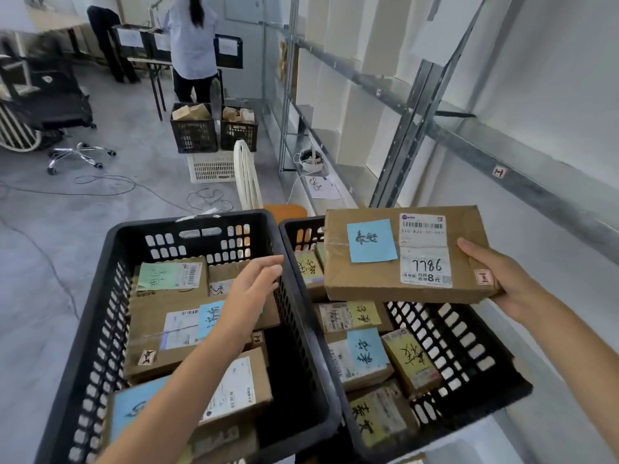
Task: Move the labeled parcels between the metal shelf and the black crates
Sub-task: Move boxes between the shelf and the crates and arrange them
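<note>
Because the metal shelf (469,142) on the right stands bare, it looks like the parcels' destination. Two black crates sit side by side below: the left crate (110,323) and the right crate (469,343), both packed with labeled boxes. Held above the right crate is a flat cardboard box (405,254), gripped at its right end by the right hand (495,279), thumb on top. It looks stiff and fairly light; supporting the underside seems safest. The left hand (249,289) hovers open, holding nothing, over the left crate.
</note>
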A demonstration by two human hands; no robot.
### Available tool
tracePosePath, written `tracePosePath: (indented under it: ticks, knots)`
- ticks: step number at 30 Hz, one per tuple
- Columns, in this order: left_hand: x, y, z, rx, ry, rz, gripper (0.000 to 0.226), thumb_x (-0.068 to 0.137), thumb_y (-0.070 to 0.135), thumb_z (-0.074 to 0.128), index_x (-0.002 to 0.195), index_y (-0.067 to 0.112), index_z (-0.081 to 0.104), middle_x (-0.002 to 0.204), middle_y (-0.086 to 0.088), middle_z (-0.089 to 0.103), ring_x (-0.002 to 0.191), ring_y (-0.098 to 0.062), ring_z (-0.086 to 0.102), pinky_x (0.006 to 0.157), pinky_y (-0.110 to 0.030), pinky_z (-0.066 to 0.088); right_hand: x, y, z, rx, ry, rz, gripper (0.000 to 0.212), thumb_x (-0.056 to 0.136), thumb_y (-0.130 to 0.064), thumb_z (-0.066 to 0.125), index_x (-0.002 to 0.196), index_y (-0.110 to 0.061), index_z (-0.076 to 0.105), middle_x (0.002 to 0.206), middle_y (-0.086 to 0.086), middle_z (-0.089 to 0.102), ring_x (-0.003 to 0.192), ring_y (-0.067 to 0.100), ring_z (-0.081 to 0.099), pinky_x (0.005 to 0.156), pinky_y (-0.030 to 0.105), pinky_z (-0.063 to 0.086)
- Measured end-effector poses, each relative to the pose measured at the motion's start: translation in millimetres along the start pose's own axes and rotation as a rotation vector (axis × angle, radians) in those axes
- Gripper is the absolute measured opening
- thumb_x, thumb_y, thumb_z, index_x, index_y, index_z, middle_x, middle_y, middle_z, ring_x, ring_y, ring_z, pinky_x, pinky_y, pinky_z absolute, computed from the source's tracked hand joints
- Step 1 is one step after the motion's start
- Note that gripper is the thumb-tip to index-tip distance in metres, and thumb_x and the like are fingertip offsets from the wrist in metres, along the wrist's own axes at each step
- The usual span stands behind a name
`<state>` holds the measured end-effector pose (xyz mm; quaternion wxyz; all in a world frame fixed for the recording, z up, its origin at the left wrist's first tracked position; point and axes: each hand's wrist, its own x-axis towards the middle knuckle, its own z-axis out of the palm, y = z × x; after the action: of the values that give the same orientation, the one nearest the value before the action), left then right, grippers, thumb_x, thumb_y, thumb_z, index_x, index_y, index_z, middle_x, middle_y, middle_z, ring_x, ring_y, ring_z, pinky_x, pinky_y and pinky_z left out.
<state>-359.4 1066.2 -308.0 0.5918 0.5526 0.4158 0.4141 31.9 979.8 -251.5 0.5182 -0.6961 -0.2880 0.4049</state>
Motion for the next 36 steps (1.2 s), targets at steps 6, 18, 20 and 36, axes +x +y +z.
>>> tracePosePath:
  ticks: [6,18,20,36]
  knots:
    - [17,1,18,0.022,0.056,0.004,0.024,0.100,0.027,0.050,0.118,0.033,0.064,0.125,0.010,0.065,0.119,-0.004,0.059,0.108,-0.035,0.044,27,34,4,-0.044,-0.048,0.035,0.069,0.068,-0.041,0.082,0.130,-0.019,0.061,0.105,0.006,0.078,0.093,0.026,0.076,0.078,0.038,0.056]
    - [35,7,50,0.075,0.107,-0.003,0.026,0.100,0.032,0.050,0.124,0.035,0.062,0.127,0.013,0.064,0.118,-0.003,0.059,0.100,-0.027,0.044,69,82,17,-0.046,-0.146,0.092,0.084,0.066,-0.041,0.084,0.141,-0.023,0.053,0.102,0.004,0.079,0.089,0.025,0.076,0.076,0.038,0.058]
    - [37,5,49,0.077,0.129,0.000,0.026,0.100,0.031,0.051,0.123,0.035,0.062,0.126,0.014,0.064,0.118,-0.003,0.058,0.101,-0.027,0.044,77,85,21,-0.040,-0.155,0.105,0.084,0.068,-0.038,0.084,0.143,-0.025,0.050,0.100,0.004,0.079,0.088,0.025,0.077,0.074,0.038,0.058]
    - [52,-5,61,0.060,0.132,-0.013,0.025,0.098,0.029,0.055,0.120,0.035,0.064,0.117,0.019,0.066,0.114,0.003,0.060,0.098,-0.025,0.046,107,106,25,-0.079,-0.259,0.300,0.041,0.090,-0.025,0.071,0.128,-0.015,0.061,0.105,0.015,0.077,0.099,0.035,0.073,0.086,0.044,0.058]
